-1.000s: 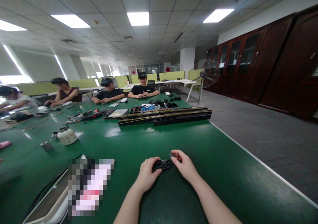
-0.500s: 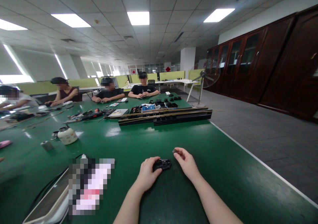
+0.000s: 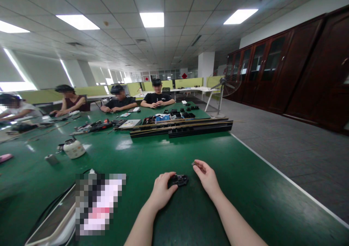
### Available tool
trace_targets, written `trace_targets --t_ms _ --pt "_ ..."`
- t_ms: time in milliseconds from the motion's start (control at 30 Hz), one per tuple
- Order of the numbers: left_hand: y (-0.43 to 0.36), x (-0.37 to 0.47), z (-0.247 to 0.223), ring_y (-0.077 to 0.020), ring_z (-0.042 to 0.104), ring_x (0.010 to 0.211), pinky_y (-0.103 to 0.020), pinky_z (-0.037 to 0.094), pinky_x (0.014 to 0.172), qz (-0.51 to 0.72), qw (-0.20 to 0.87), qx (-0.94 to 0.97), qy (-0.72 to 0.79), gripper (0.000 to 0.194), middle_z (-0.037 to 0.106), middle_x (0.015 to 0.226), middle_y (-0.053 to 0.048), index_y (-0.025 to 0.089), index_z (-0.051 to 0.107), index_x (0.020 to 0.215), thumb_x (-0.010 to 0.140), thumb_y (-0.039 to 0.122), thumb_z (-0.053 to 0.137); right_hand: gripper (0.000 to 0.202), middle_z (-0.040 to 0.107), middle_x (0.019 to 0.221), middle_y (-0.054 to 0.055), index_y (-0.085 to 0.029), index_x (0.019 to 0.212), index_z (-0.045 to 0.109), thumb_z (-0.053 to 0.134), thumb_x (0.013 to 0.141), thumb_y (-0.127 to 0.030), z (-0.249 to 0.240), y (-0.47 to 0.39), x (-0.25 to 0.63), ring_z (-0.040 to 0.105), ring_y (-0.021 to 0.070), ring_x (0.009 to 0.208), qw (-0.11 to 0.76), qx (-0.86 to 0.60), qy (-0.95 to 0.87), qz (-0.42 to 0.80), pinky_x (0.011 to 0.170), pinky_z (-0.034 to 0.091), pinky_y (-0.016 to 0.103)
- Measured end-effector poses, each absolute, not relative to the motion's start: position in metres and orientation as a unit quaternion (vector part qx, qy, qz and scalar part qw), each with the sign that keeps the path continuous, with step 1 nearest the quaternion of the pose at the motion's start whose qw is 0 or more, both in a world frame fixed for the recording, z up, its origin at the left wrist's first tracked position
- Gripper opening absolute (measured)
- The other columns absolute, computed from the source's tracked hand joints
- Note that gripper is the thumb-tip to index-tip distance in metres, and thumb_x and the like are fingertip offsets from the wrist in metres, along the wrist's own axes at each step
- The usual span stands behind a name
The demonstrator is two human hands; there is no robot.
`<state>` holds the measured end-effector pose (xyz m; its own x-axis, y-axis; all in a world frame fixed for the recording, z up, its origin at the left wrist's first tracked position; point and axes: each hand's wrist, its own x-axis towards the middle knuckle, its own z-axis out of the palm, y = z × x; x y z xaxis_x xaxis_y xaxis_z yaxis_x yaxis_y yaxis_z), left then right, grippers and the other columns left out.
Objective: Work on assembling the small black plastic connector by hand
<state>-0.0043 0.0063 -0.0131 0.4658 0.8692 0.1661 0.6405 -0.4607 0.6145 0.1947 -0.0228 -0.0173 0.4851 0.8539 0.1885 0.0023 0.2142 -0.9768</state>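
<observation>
The left hand (image 3: 163,188) holds one end of a small black device (image 3: 181,180) between thumb and fingers, on or just above the green surface (image 3: 136,166). The right hand (image 3: 206,177) pinches a tiny piece (image 3: 193,163) at its fingertips, apart from the device and to its right. Farther off lie long black rails (image 3: 201,129), with a pale jar (image 3: 74,150) to the left.

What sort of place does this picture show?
Probably an office used as a workshop: a green table bears small black parts, with yellow-green partitions and wooden cabinets beyond.
</observation>
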Motion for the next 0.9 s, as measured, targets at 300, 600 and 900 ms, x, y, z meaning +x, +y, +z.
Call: trace_targets --t_ms 300,600,900 --pt "0.0058 -0.0046 -0.0118 -0.0238 0.053 0.107 -0.036 0.037 0.095 0.234 0.245 0.821 0.459 0.041 0.062 0.113 -0.007 0.019 0.057 0.115 0.073 0.021 0.060 0.044 0.072 0.092 0.011 -0.017 0.090 0.066 0.070 0.059 -0.048 -0.0151 -0.0242 0.1973 0.066 0.0263 0.089 0.662 -0.556 -0.396 0.310 0.088 0.049 0.044" --pt "0.0047 -0.0042 -0.0116 -0.0237 0.054 0.106 -0.035 0.037 0.095 0.237 0.248 0.817 0.463 0.042 0.062 0.113 -0.008 0.019 0.056 0.115 0.073 0.020 0.060 0.044 0.072 0.092 0.011 -0.017 0.090 0.066 0.069 0.060 -0.049 -0.0133 -0.0255 0.1976 0.066 0.0259 0.088 0.649 -0.568 -0.401 0.308 0.088 0.049 0.044" --pt "0.0047 -0.0041 -0.0109 -0.0234 0.054 0.106 -0.035 0.038 0.094 0.233 0.243 0.819 0.466 0.041 0.062 0.112 -0.007 0.019 0.057 0.114 0.073 0.020 0.061 0.044 0.073 0.088 0.010 -0.017 0.088 0.066 0.069 0.060 -0.051 -0.0143 -0.0251 0.1954 0.067 0.0256 0.084 0.647 -0.565 -0.412 0.304 0.084 0.051 0.043"
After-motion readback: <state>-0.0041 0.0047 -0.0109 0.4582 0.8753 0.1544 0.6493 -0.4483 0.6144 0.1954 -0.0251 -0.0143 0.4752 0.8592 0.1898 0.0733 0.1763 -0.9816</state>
